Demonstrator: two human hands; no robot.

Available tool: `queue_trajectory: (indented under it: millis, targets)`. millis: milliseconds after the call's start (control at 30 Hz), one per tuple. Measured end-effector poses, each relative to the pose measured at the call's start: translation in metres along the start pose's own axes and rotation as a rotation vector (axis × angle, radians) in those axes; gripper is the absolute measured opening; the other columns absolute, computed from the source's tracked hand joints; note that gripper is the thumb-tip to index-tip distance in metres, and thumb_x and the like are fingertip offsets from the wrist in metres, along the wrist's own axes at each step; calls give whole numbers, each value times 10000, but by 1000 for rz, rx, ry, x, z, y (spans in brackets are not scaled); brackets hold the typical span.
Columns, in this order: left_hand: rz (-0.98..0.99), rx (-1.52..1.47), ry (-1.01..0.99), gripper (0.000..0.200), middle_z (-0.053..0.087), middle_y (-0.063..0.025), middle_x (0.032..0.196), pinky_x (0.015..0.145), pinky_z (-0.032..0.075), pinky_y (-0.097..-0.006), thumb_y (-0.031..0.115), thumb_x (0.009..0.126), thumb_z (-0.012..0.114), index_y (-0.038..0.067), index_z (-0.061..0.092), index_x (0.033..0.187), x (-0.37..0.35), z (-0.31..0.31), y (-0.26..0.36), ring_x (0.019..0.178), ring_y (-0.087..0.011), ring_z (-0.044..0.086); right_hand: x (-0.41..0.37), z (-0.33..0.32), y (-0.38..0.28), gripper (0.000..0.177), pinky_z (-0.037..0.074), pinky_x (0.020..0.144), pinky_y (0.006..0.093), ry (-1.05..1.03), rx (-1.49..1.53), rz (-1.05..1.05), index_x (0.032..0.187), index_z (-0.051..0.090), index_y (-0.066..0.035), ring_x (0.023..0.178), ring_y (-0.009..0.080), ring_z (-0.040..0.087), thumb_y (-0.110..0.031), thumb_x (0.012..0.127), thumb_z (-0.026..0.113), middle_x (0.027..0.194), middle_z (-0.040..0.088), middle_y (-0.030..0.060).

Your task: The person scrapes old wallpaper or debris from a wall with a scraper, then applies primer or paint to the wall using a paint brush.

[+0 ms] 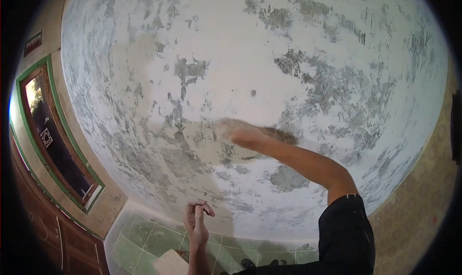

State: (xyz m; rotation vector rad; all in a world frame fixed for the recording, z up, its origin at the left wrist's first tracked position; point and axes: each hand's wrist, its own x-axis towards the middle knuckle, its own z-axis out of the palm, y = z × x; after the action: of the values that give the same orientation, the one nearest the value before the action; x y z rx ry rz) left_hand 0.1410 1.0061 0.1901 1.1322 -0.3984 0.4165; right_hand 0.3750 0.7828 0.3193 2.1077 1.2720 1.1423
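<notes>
The wall (240, 78) in front of me is coated in patchy white, with grey areas showing through. Against its lower middle is my right hand (236, 132), the arm stretched across from the right. Motion smears its pale, dusty fingers, so their grip and anything under them cannot be made out. My left hand (197, 219) is raised lower down, apart from the wall's middle. Its fingers bend loosely to the right with gaps between them, the thumb pointing up, and I see nothing held in it.
A green-framed window (57, 131) and a brown wooden door (45, 227) stand at the left. Green floor tiles (161, 239) run along the wall's foot. A pale block-like object (171, 264) sits beside my left forearm. Patterned wall (409, 217) continues at the right.
</notes>
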Motion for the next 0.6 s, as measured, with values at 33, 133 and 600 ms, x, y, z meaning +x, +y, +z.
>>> queue_trajectory:
  millis: [33,133,600]
  targets:
    - [-2,41,-6,253,586,-73,810,716,456,-303,243,1032,499,0,555,1070,0,-3,3,756,-143,565,-3,3,0,318,317,1162,352,-4,8,3,1222,627,-21,1351,252,451,-214,1003,500,1393,541,137]
    - [6,175,-47,232,637,-92,902,785,470,-327,192,1010,532,-7,556,1125,5,-19,-2,850,-172,601,8,-67,65,360,363,1139,343,286,674,281,1313,550,10,1325,271,482,-155,996,501,1404,534,152]
    - [215,858,-558,846,69,-257,1614,1154,275,-488,329,932,638,52,146,1560,58,66,-205,1463,-447,189,27,-1,16,217,458,1025,352,-10,145,10,1063,675,-75,1207,224,558,-105,866,589,1232,630,72]
